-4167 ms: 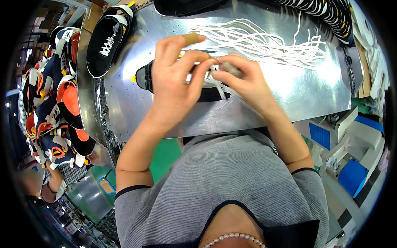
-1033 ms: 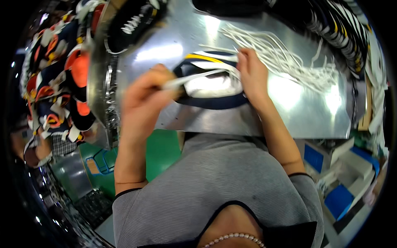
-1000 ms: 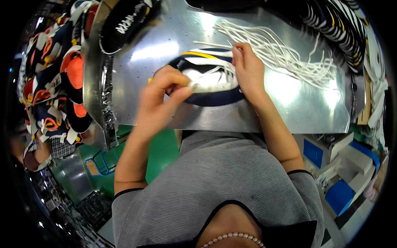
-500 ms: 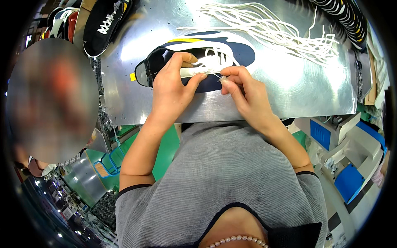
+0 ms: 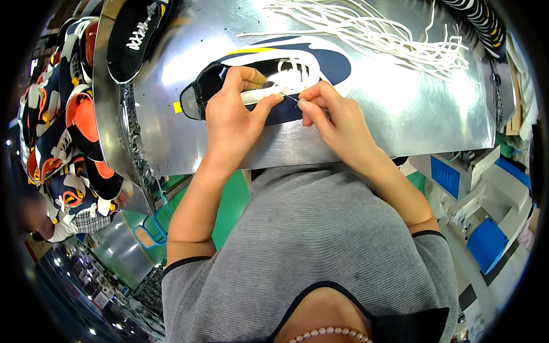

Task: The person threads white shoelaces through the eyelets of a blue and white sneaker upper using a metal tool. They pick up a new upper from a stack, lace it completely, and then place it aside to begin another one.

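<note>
A navy shoe upper with white overlays and a yellow stripe lies sideways in front of me, its toe to the right. White lace crosses its opening in loose loops. My left hand is closed on the near edge of the opening, thumb outside and fingers reaching inside. Just right of that thumb, my right hand pinches a thin, needle-like tool. Its shaft points at the white eyelet strip, close to the left thumb. The tip is too small to make out, and the fingers cover the tool's other end.
Loose white laces lie spread on the metal table beyond the shoe. A black laced shoe sits at the far left, and a row of stacked dark shoe parts at the far right. More shoes are piled left of the table.
The view has shifted slightly. My right hand has drawn a little nearer the left thumb with the tool. At left, a person's blurred shape has mostly gone, uncovering the piled shoes.
</note>
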A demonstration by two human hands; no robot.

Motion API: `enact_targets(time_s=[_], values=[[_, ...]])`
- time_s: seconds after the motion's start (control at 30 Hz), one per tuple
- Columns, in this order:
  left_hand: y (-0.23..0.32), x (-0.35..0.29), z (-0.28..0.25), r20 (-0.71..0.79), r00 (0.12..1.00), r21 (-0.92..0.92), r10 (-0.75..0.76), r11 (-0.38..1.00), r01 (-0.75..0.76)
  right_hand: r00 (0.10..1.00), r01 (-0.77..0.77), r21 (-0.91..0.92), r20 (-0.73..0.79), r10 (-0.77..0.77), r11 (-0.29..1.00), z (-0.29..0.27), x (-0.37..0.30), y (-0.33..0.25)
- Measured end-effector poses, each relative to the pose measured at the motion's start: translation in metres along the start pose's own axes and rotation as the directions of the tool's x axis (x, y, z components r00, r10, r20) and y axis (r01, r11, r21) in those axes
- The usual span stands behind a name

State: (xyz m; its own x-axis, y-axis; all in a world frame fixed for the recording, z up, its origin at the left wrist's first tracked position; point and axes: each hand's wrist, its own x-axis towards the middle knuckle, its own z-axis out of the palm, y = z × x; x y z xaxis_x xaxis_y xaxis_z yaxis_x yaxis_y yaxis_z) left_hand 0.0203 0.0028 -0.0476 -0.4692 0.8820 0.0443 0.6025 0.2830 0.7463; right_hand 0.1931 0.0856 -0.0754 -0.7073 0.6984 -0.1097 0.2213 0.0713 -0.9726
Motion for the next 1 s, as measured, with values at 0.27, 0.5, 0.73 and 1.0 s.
enact_targets(time_s=[0.27,0.5,0.73,1.0], values=[[-0.005,-0.002,0.006,-0.041,0.997,-0.015,0.071,0.997,-0.072,0.992,-0.127,0.011,0.023,0.126,0.992,-0.009,-0.004,-0.012],[-0.006,-0.002,0.007,-0.019,0.989,-0.021,0.15,0.988,-0.15,0.982,-0.18,0.103,0.082,0.172,0.978,-0.01,0.003,-0.004],[-0.025,-0.014,0.012,-0.044,0.886,0.083,0.462,0.885,-0.458,0.941,-0.336,0.312,0.137,0.308,0.889,0.006,0.009,-0.005],[-0.036,-0.027,0.014,-0.131,0.871,0.067,0.473,0.881,-0.469,0.988,-0.074,-0.206,0.117,0.1,0.976,-0.02,-0.003,-0.011]])
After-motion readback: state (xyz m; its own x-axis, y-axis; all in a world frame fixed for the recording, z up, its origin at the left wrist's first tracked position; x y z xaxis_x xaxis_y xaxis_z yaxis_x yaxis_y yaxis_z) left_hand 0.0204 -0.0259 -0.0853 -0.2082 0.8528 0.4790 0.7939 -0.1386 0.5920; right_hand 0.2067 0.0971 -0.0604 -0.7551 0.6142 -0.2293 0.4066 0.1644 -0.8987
